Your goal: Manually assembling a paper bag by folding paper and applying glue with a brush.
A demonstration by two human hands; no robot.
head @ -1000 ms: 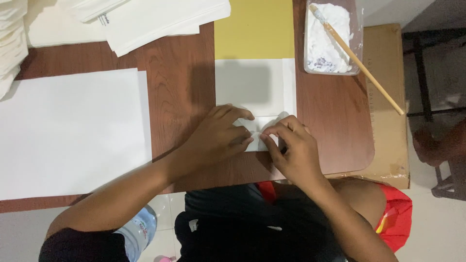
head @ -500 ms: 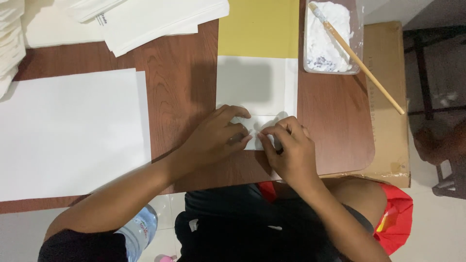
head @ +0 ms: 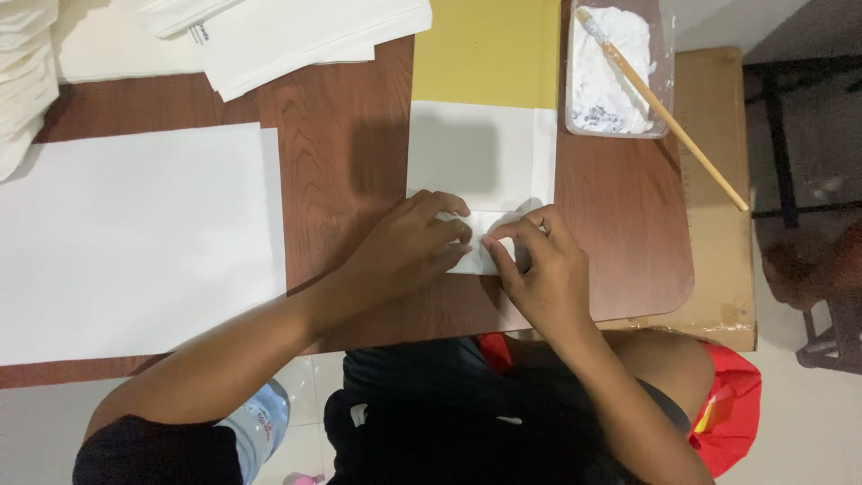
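A white paper bag lies flat on the brown table, its far end resting on a yellow sheet. Both hands work at the bag's near end, where a folded flap shows between them. My left hand presses flat on the left part of that fold, fingers together. My right hand pinches the fold's right part between thumb and fingertips. The fold's near edge is hidden under the hands.
A large white sheet covers the table's left. Stacked white paper bags lie at the far left. A clear tray of white paste holds a wooden-handled brush. A cardboard box stands right; a water bottle below.
Both hands stay on the fold at the bag's near end. The fingers have shifted slightly along the flap; the bag itself has not moved.
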